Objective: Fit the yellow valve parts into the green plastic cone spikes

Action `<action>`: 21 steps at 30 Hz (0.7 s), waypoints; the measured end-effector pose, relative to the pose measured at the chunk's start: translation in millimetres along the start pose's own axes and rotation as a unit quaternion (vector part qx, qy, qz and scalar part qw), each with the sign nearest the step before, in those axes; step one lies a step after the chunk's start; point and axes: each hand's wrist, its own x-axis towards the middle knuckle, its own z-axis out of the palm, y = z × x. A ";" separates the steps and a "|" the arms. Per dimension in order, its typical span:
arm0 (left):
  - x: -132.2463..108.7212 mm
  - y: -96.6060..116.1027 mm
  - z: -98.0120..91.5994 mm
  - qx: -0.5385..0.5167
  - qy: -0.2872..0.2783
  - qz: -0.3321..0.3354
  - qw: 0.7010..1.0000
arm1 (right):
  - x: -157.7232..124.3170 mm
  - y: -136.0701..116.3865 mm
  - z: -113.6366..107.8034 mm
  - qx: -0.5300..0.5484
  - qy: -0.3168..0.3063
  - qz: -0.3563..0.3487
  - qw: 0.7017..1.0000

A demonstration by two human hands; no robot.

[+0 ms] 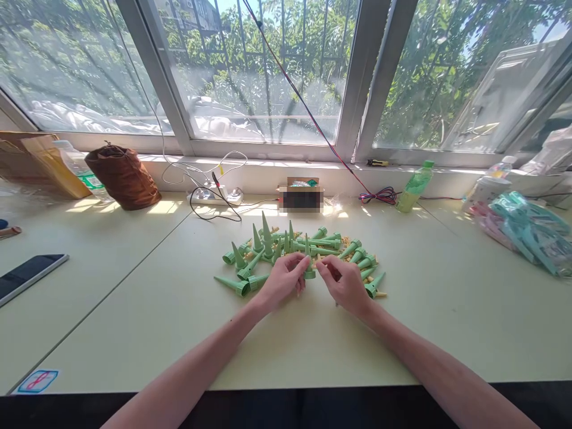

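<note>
My left hand (286,277) is closed around a green plastic cone-shaped spike (309,272), its tip pointing up and its wide collar at the bottom. Just to the right, my right hand (346,283) pinches a small tan peg-like piece (319,260) close to the spike's side. Whether the piece touches the spike is hard to tell. Many more green spikes (235,286) lie or stand in a heap behind and beside both hands. Small tan pieces (345,241) are scattered among them.
The pale table (156,333) runs up to the window. Along the back are a brown drawstring bag (121,177), a power strip (214,193), a small cardboard box (302,182) and a green bottle (415,187). A phone-like device (31,274) lies left; plastic packages (529,229) lie right.
</note>
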 end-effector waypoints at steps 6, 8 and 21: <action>-1.7 -0.9 1.9 0.040 0.028 0.025 0.998 | 1.2 -0.2 -0.5 -0.007 0.003 0.015 1.000; -2.1 -1.8 2.1 0.053 0.030 0.033 0.998 | 1.3 -0.1 -0.6 -0.010 0.006 0.017 1.000; -4.2 -5.4 3.2 0.260 0.065 0.133 0.954 | 3.3 2.9 -0.1 -0.032 0.050 0.044 0.997</action>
